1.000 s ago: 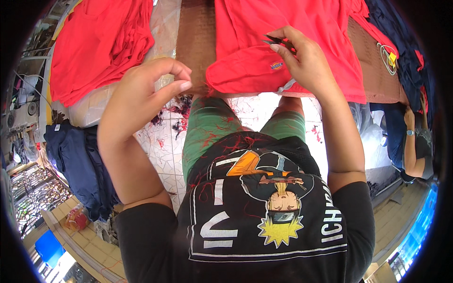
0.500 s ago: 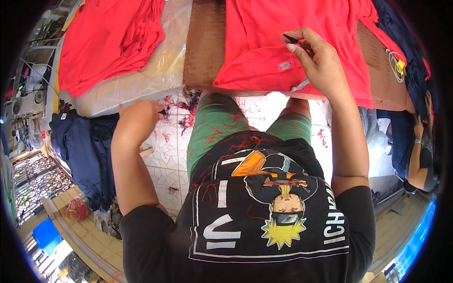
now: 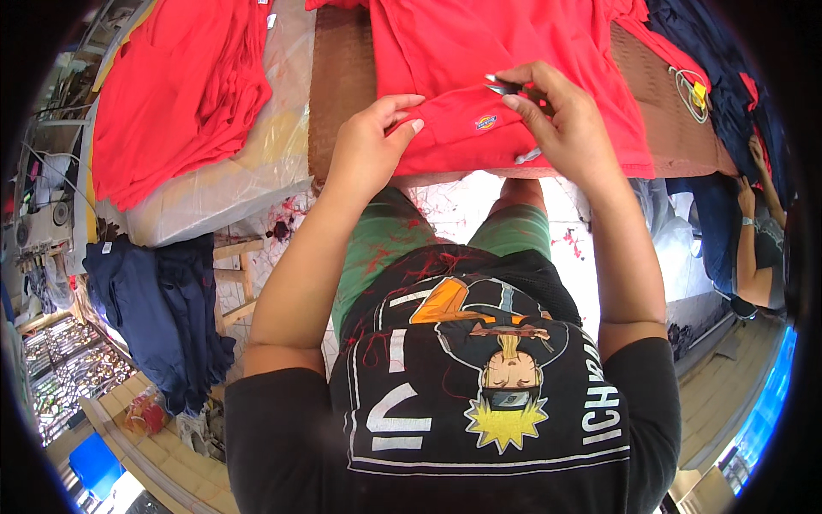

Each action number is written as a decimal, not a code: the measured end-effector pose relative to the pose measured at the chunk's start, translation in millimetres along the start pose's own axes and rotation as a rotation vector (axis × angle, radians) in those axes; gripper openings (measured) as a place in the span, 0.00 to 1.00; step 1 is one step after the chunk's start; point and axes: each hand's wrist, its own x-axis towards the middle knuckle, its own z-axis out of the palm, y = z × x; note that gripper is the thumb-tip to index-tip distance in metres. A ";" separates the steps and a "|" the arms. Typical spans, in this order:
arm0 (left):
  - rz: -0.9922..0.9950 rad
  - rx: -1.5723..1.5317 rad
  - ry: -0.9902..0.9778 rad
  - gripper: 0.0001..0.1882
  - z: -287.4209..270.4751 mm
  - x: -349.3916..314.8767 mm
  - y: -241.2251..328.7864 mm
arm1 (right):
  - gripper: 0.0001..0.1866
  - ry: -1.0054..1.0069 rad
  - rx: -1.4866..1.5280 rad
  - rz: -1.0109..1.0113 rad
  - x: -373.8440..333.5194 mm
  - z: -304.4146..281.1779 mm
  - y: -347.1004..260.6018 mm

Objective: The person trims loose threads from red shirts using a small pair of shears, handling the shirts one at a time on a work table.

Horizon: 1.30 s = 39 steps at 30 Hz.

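A red garment [image 3: 514,51] with a small sewn label [image 3: 486,122] lies over the brown padded table in front of me. At its left edge my left hand [image 3: 372,141] pinches a fold of the cloth between thumb and fingers. My right hand [image 3: 561,120] holds small dark thread snips [image 3: 503,86] just above the garment, their tips pointing left near the label. The handle is mostly hidden in my palm. A small greyish piece [image 3: 528,156] shows at the garment's near edge, below my right hand; its kind is unclear.
Red garments [image 3: 184,94] are piled on the plastic-covered surface [image 3: 287,163] to the left. Dark blue garments [image 3: 158,300] hang below it. At right are a looped cord [image 3: 689,92], more dark cloth [image 3: 715,77] and another person's arm [image 3: 752,248]. Thread scraps litter the tiled floor.
My left hand has moved up and right from beside the table onto the garment's edge and gripped it. My right hand keeps the snips above the cloth. The view has shifted slightly.
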 end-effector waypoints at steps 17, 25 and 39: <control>-0.115 -0.787 -0.041 0.15 6.5 -24.1 29.4 | 0.08 0.099 0.010 -0.157 -30.9 35.6 -26.1; -0.143 -0.768 -0.022 0.15 8.5 -25.8 33.7 | 0.09 0.175 -0.034 -0.170 -32.7 34.3 -27.6; -0.145 -0.802 -0.012 0.15 12.3 -27.3 33.9 | 0.10 0.157 -0.030 -0.210 -35.5 33.5 -27.1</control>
